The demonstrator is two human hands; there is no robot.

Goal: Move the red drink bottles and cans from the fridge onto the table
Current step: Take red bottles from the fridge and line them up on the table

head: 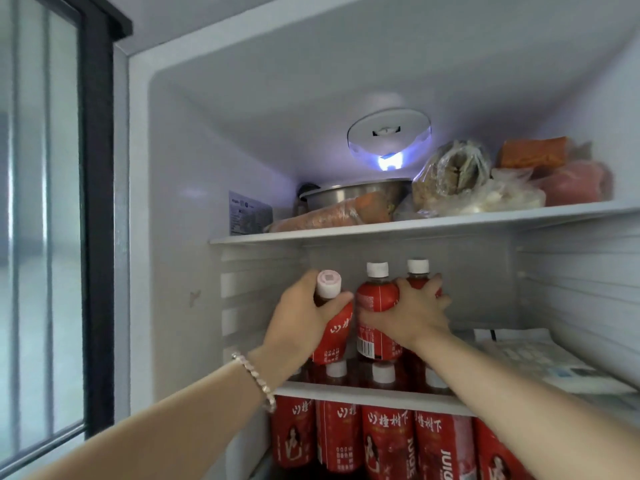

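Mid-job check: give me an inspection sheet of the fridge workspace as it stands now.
Surface: middle shelf, white, holds the bottles being taken.
Job's things: tilted bottle in left hand; two upright bottles under right hand; lower row of red bottles below the shelf; no cans seen.
Clutter: steel bowl, carrot, bagged food on top shelf; white packets at the right.
Hands: left hand shut on the tilted bottle; right hand gripping the two upright bottles.
Cables: nothing seen.
Surroundings: window on the left; fridge light on.
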